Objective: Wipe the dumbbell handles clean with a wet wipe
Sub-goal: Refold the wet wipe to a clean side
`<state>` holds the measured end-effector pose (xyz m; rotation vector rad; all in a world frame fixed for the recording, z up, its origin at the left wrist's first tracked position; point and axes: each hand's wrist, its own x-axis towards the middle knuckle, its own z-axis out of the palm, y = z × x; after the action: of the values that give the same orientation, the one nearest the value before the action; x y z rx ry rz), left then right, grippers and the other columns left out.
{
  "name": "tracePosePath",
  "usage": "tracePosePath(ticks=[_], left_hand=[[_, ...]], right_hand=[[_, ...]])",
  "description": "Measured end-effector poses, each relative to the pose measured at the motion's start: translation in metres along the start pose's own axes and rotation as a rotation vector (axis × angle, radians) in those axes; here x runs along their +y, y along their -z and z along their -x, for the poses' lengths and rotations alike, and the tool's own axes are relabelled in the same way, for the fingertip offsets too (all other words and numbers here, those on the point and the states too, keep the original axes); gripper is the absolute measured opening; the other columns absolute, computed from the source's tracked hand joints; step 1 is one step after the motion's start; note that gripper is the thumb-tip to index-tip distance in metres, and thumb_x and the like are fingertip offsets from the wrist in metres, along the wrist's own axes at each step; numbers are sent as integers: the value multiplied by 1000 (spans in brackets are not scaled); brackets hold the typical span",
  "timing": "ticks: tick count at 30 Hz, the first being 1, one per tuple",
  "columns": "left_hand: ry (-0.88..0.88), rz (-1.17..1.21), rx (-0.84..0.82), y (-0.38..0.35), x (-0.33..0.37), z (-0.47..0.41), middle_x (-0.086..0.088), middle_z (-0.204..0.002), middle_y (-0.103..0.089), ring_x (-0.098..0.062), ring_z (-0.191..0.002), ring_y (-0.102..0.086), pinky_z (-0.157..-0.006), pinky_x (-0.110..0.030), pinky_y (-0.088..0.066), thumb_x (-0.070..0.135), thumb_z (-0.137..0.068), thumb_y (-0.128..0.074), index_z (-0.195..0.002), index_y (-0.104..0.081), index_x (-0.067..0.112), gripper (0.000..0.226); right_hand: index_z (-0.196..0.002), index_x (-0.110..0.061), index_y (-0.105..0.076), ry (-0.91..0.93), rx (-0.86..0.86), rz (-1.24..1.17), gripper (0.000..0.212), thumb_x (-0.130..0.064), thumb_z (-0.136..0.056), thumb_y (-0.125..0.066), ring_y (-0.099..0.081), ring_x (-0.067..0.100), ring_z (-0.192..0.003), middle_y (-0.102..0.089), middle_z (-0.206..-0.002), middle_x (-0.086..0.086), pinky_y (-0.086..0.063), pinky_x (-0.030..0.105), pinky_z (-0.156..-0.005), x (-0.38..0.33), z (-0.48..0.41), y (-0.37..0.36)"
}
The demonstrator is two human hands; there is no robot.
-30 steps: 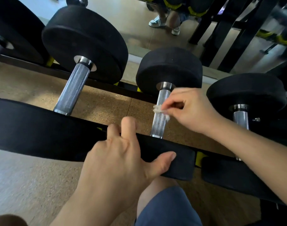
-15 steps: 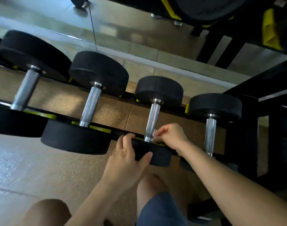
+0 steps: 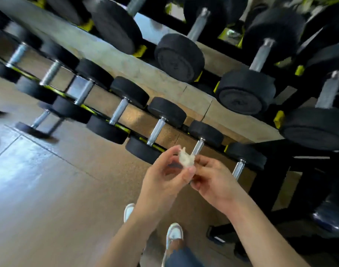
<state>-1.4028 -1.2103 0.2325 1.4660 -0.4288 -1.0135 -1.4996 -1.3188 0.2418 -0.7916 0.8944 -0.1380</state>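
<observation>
Wet wipe point(image 3: 186, 160), crumpled, is pinched between my left hand point(image 3: 164, 177) and right hand point(image 3: 215, 183); I'd refold it to a fresh face before touching a dumbbell handle point(image 3: 238, 169).

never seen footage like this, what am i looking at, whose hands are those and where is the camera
There is no machine here. A person wears a wide-angle camera on the head, which looks down at their own two hands. The left hand and right hand both pinch a small crumpled wet wipe, held in the air in front of a black rack. Its lower row holds small dumbbells with metal handles, and bigger dumbbells sit on the tier above. No handle is being touched at this moment. Below are the brown floor and the person's white shoes.
</observation>
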Motion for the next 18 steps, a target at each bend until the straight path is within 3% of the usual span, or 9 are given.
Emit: tracePosePath(ticks=[3,9,12,14,16,18], left_hand=[[-50,48,147,12,46,36,-7,-93,-74,-24,-89,-70,-82,-38,-56,30,-73,-79,-102,-73,15,34],[-99,247,374,49,102,83,-9,-78,-73,-10,-68,-65,-61,-16,-49,12,-83,-67,-94,-73,2,15],[-92,215,482,86,115,93,-8,-78,-73,-12,-65,-64,-59,-20,-50,5,-91,-60,-92,-74,9,15],[-96,207,566,120,125,98,-8,-74,-73,-15,-61,-63,-57,-23,-51,0,-91,-58,-91,-73,11,19],[-120,229,631,158,138,102,-5,-66,-71,-13,-55,-60,-53,-22,-49,-3,-90,-58,-88,-71,9,18],[-143,256,668,200,152,106,-3,-59,-67,-10,-49,-55,-48,-20,-46,-2,-90,-60,-86,-70,5,13]], right_hand=[[-87,-13,-78,-31,-64,85,18,-18,-82,-62,-55,11,-68,-66,-80,8,-41,24,-66,-24,35,-46],[-91,-11,-72,-43,-107,272,25,-31,-91,-58,-49,10,-63,-58,-66,2,-36,28,-65,-48,67,-123],[-90,-15,-66,-10,-156,378,30,-42,-93,-53,-54,16,-72,-62,-75,4,-39,33,-71,-53,68,-159],[-102,-17,-67,5,-292,453,38,-49,-81,-65,-57,19,-80,-67,-88,6,-43,36,-75,-55,64,-195],[-108,-20,-69,24,-409,571,47,-47,-69,-75,-60,22,-89,-71,-102,7,-46,39,-82,-54,57,-239],[-106,-20,-72,77,-446,690,43,-41,-69,-78,-63,23,-91,-72,-101,8,-48,40,-84,-50,47,-292]])
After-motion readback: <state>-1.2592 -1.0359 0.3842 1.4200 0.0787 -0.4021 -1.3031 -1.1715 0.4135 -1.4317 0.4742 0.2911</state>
